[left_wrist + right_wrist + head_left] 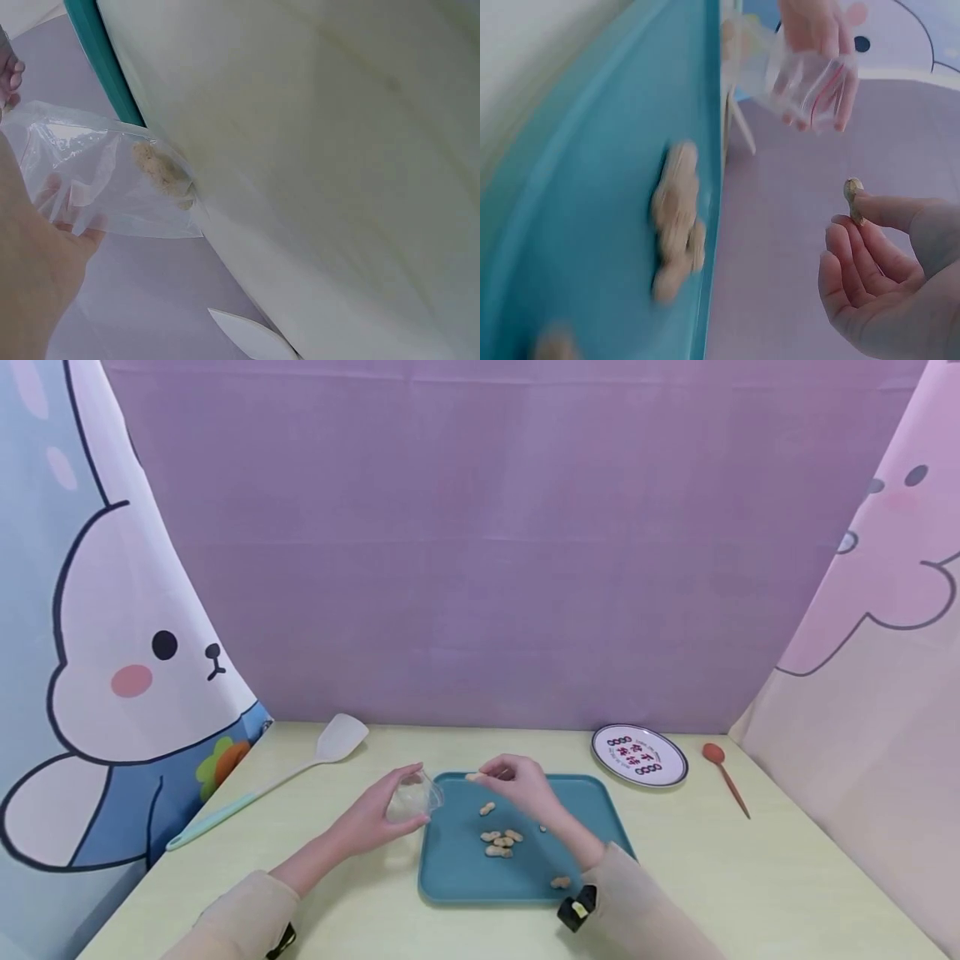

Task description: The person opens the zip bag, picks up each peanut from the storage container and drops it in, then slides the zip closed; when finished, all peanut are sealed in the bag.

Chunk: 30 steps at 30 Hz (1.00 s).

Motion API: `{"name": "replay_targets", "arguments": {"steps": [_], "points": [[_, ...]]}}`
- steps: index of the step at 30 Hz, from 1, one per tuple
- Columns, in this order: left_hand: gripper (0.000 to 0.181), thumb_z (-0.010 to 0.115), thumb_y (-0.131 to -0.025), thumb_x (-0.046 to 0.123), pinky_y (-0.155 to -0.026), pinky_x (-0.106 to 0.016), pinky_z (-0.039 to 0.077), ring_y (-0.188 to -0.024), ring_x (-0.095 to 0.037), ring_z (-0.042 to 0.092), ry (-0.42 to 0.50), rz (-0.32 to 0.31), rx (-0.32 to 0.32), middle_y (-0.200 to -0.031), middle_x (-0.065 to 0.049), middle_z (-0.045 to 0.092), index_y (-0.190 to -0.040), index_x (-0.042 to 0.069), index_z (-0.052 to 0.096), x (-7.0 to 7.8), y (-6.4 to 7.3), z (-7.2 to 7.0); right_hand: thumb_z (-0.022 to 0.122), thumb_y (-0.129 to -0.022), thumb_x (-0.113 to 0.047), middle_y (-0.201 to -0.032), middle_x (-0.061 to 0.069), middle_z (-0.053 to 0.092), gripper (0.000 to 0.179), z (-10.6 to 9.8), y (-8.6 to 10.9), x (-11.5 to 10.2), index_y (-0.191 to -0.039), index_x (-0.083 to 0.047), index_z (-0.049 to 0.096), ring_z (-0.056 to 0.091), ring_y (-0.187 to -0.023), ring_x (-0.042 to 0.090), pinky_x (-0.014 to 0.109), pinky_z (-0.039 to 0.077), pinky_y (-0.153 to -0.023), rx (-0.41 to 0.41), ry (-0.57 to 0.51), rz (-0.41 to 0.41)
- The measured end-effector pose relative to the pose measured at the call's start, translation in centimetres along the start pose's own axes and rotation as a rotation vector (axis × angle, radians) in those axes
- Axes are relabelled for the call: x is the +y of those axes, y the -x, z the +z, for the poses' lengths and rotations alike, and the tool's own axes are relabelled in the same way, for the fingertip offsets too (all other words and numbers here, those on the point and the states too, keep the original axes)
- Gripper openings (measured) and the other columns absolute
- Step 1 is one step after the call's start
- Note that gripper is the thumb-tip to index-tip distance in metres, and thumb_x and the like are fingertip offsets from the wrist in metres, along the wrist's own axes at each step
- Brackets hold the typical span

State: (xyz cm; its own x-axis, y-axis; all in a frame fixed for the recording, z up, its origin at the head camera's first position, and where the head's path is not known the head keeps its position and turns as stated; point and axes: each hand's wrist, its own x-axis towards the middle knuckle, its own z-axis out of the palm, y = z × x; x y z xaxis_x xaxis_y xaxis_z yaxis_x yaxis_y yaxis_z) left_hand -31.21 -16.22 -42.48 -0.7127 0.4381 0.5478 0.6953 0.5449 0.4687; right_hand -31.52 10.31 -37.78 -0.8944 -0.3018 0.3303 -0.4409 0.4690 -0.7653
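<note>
My left hand (367, 817) grips a clear plastic bag (412, 799) by its upper part, left of the blue tray (457, 877). Several peanuts (157, 169) lie at the bottom of this bag in the left wrist view, and a red line runs along its mouth in the right wrist view. Over the tray's far edge, my right hand (523, 789) pinches one peanut (853, 199) between thumb and fingertips, a short way from the bag. A cluster of peanuts (498, 852) sits mid-tray, with single ones nearby and another peanut (561, 882) near the front right.
A white spatula (341, 739) with a light green handle lies at the left of the table. To the back right are a white plate (637, 756) with red print and a reddish-brown spoon (714, 753). A purple cloth (480, 568) hangs behind the table.
</note>
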Motion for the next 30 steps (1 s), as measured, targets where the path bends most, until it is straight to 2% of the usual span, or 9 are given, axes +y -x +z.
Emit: {"name": "replay_targets", "arguments": {"steps": [9, 16, 26, 30], "points": [[0.074, 0.076, -0.078, 0.030, -0.097, -0.044, 0.045, -0.116, -0.021, 0.057, -0.009, 0.010, -0.009, -0.122, -0.004, 0.061, -0.138, 0.005, 0.040, 0.0, 0.0, 0.0, 0.066, -0.088, -0.024, -0.094, 0.009, 0.068, 0.021, 2.7, -0.7, -2.2, -0.100, -0.008, 0.069, 0.064, -0.082, 0.021, 0.025, 0.052, -0.069, -0.071, -0.057, -0.068], [0.073, 0.076, -0.079, 0.030, -0.097, -0.045, 0.045, -0.115, -0.022, 0.057, -0.013, -0.002, -0.008, -0.122, -0.005, 0.061, -0.138, 0.005, 0.040, 0.2, 0.0, -0.1, 0.067, -0.087, -0.025, -0.092, 0.007, 0.069, 0.021, 4.0, -1.0, -2.3, -0.100, -0.010, 0.069, 0.063, -0.079, 0.017, 0.023, 0.051, -0.067, -0.108, -0.075, -0.072], [0.072, 0.076, -0.078, 0.028, -0.094, -0.044, 0.047, -0.115, -0.022, 0.057, -0.007, 0.022, 0.009, -0.123, -0.005, 0.060, -0.137, 0.004, 0.041, 0.0, 0.0, 0.0, 0.067, -0.088, -0.023, -0.090, 0.005, 0.069, 0.022, 4.6, -0.7, -2.2, -0.100, -0.005, 0.069, 0.062, -0.077, 0.016, 0.022, 0.050, -0.064, -0.116, -0.060, -0.064], [0.073, 0.076, -0.078, 0.028, -0.095, -0.044, 0.046, -0.115, -0.023, 0.056, 0.001, 0.012, 0.003, -0.123, -0.005, 0.060, -0.137, 0.005, 0.040, 0.0, 0.0, 0.0, 0.066, -0.088, -0.022, -0.090, 0.005, 0.069, 0.019, 4.4, -0.7, -2.2, -0.100, -0.007, 0.070, 0.062, -0.077, 0.015, 0.023, 0.051, -0.065, -0.110, -0.054, -0.065]]}}
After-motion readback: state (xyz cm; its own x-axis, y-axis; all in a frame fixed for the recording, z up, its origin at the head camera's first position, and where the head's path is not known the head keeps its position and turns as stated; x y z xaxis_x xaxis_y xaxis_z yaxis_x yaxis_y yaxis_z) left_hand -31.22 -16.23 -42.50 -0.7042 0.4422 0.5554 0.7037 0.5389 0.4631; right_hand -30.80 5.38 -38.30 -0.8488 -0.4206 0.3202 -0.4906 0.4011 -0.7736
